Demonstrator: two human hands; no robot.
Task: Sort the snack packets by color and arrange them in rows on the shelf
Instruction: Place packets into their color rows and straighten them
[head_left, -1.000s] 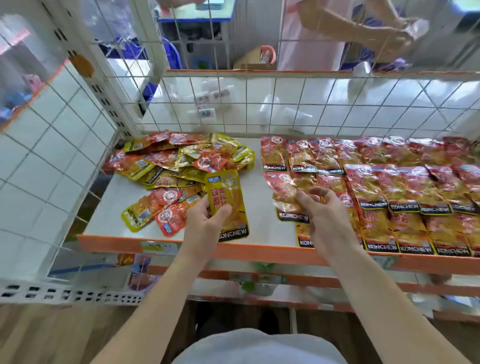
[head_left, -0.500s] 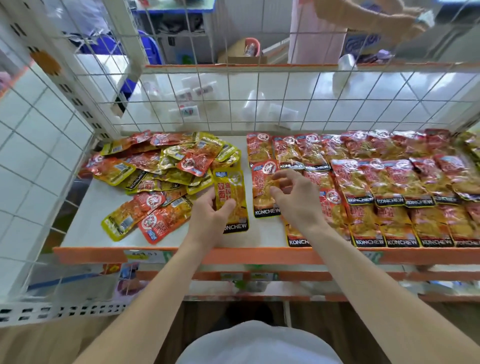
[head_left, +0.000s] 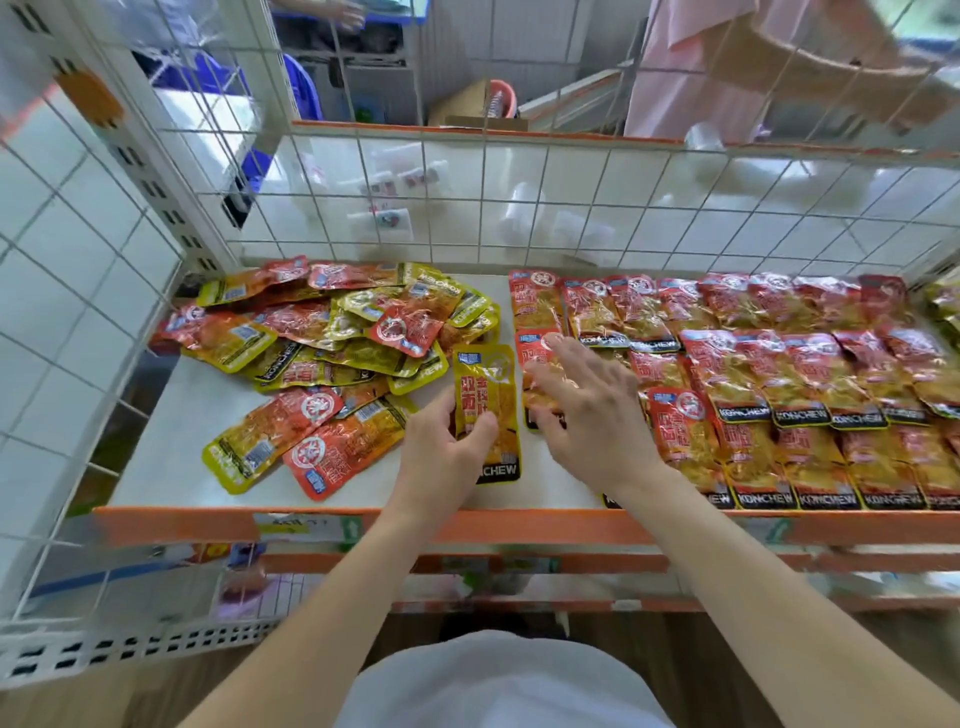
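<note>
A mixed heap of red and yellow snack packets (head_left: 332, 332) lies on the left of the white shelf (head_left: 171, 441). Rows of red packets (head_left: 779, 374) cover the right half, overlapping front to back. My left hand (head_left: 447, 457) pinches a yellow packet (head_left: 491, 410) that lies upright near the shelf's middle. My right hand (head_left: 587, 410) hovers with spread fingers over a red packet (head_left: 535, 358) lying at the left end of the red rows, beside the yellow one. Whether the fingers touch it I cannot tell.
An orange lip (head_left: 208, 525) runs along the shelf front. White wire mesh (head_left: 571, 208) closes the back and left side. A person in pink (head_left: 727, 67) stands behind the mesh. Lower shelves (head_left: 467, 566) show below.
My right hand has set the red packet down at the left end of the rows and its fingers have spread above it. My left hand still holds the yellow packet.
</note>
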